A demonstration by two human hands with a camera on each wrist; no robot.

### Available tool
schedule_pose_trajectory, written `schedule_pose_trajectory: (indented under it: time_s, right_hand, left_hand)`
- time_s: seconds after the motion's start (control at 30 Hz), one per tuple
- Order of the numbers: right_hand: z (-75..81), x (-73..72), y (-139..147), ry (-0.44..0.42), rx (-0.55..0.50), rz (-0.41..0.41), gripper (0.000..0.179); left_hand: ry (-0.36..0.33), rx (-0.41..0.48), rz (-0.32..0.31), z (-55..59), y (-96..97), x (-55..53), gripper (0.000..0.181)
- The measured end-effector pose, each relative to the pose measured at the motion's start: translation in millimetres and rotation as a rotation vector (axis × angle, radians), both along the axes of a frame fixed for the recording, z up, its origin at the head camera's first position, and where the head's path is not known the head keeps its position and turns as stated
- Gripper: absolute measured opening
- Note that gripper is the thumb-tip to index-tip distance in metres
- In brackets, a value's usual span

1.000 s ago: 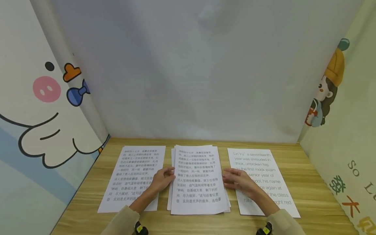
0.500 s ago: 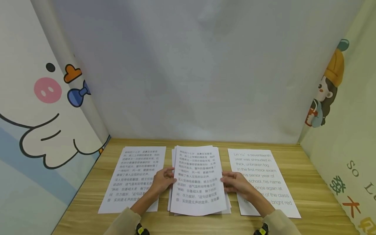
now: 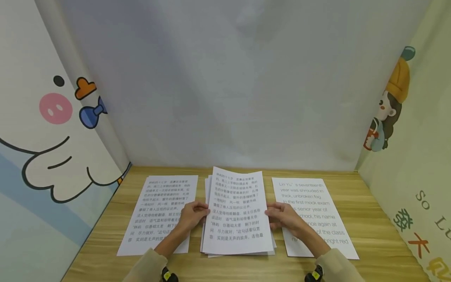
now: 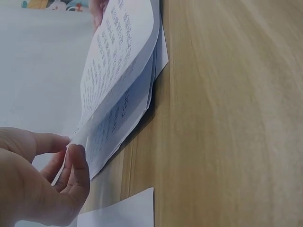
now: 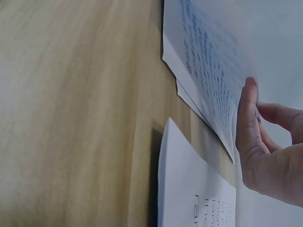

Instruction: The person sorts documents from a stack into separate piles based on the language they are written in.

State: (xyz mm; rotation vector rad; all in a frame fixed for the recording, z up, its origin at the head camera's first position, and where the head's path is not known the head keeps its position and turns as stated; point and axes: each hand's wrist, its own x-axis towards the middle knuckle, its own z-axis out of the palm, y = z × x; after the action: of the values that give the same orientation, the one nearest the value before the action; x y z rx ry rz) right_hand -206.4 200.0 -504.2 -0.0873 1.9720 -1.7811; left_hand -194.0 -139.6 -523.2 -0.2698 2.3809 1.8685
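**Head view: your left hand (image 3: 192, 216) and right hand (image 3: 286, 217) are grasping one top sheet (image 3: 237, 211)**

You are pinching the top sheet between your two hands, with the thumb and fingers of each hand closing on one of its long side edges. Its rows of Chinese characters are facing up and running across the space between your fingertips. The sheet is bowing, and the left wrist view is showing a gap below it.

The middle stack (image 4: 122, 124) is lying beneath the sheet you are holding, between your hands; its pages are sitting slightly askew, their edges poking out near your fingers on both sides.

Beside your left fingers, on their outer side, the left-side paper (image 3: 151, 211) is lying flat with Chinese print, partly under your left forearm. Beyond your right fingers, the right-side paper (image 3: 306, 203) is showing large English print, and your right hand and forearm are covering part of it. Wood-grained table (image 3: 384, 239) is supporting all of this below your fingers. Farther ahead of your fingertips, a pale back wall (image 3: 229, 98) is rising behind the papers.
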Motion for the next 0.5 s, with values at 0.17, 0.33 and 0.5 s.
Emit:
schedule_pose_trajectory:
  time_s: [0.17,0.33,0.5]
  right_hand:
    - [3.7,-0.7,-0.7,0.012,0.012,-0.005,0.06]
    - [11.0,-0.4,-1.7,0.032,0.013,-0.01,0.06]
    - [15.5,0.1,-2.3,0.038,0.022,-0.047,0.059]
  left_hand:
    - [-0.021,0.007,0.001,3.5,0.7,-0.8,0.022]
    - [-0.014,0.054,0.009,12.3,1.2,0.2,0.022]
    - [0.0,0.104,0.023,15.6,-1.3,-2.2,0.024]
